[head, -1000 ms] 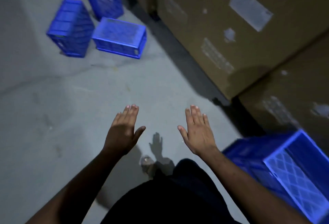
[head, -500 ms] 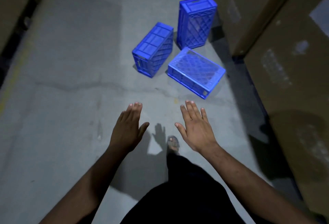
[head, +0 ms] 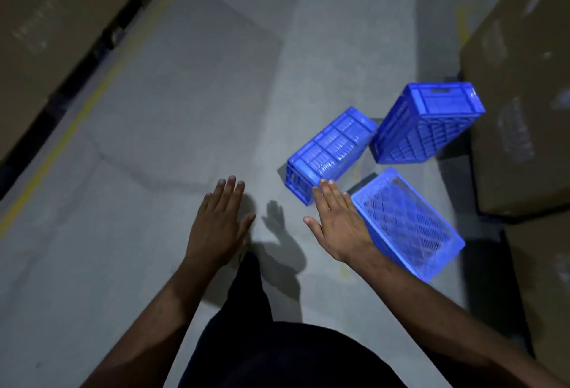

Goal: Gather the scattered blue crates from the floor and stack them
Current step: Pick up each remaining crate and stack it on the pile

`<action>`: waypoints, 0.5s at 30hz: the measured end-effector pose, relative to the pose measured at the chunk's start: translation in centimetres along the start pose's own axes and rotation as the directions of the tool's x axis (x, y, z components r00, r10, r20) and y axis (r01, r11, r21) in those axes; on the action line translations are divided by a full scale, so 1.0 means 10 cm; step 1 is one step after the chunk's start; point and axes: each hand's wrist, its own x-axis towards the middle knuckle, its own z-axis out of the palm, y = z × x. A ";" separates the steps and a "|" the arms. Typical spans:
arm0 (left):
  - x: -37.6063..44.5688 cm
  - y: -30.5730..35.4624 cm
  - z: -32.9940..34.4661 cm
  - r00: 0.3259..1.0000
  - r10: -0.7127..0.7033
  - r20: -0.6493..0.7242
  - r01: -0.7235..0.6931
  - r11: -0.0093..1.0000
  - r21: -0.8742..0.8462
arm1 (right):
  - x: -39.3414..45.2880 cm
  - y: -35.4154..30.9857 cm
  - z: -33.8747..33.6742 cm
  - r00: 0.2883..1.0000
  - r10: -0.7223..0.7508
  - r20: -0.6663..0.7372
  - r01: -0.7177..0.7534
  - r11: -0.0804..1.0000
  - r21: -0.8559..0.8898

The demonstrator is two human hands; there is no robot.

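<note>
Three blue plastic crates lie scattered on the grey concrete floor to my right. One crate (head: 331,152) lies on its long side. Behind it a second crate (head: 427,124) stands on end against the cardboard. The nearest crate (head: 407,222) lies upside down with its lattice bottom facing up. My left hand (head: 217,222) hovers open over bare floor, palm down. My right hand (head: 340,224) is open too, fingers spread, overlapping the near corner of the side-lying crate in view; it holds nothing.
Large cardboard boxes (head: 524,116) wall the right side, close behind the crates. More boxes (head: 52,17) line the left, edged by a yellow floor line (head: 92,98). The aisle of concrete floor (head: 185,128) runs ahead between them. My dark trousers fill the bottom.
The view has swung left as I walk; the three crates have shifted from upper centre to the right and come closer. Both hands stay open and empty.
</note>
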 end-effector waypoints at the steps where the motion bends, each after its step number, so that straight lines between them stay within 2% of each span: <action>1: 0.30 -0.19 -0.02 1.000 0.007 0.001 -0.007 1.000 0.014 | 0.36 -0.02 -0.01 1.000 0.009 -0.006 -0.009 1.000 -0.006; 4: 1.21 -0.70 -0.18 0.999 0.026 0.040 -0.027 1.000 0.015 | 1.32 -0.08 -0.15 0.999 0.046 0.011 -0.046 0.999 0.026; 7: 2.03 -1.05 -0.39 0.989 0.117 0.089 -0.121 0.992 0.045 | 2.10 -0.14 -0.34 0.994 0.104 -0.029 -0.103 0.993 0.061; 11: 3.16 -1.21 -0.63 0.965 0.220 0.142 -0.227 0.973 0.038 | 2.95 -0.10 -0.64 0.981 0.184 -0.056 -0.177 0.978 0.111; 15: 4.38 -1.25 -0.59 0.924 0.334 0.188 -0.346 0.938 0.033 | 3.84 0.17 -0.70 0.950 0.311 -0.039 -0.302 0.942 0.147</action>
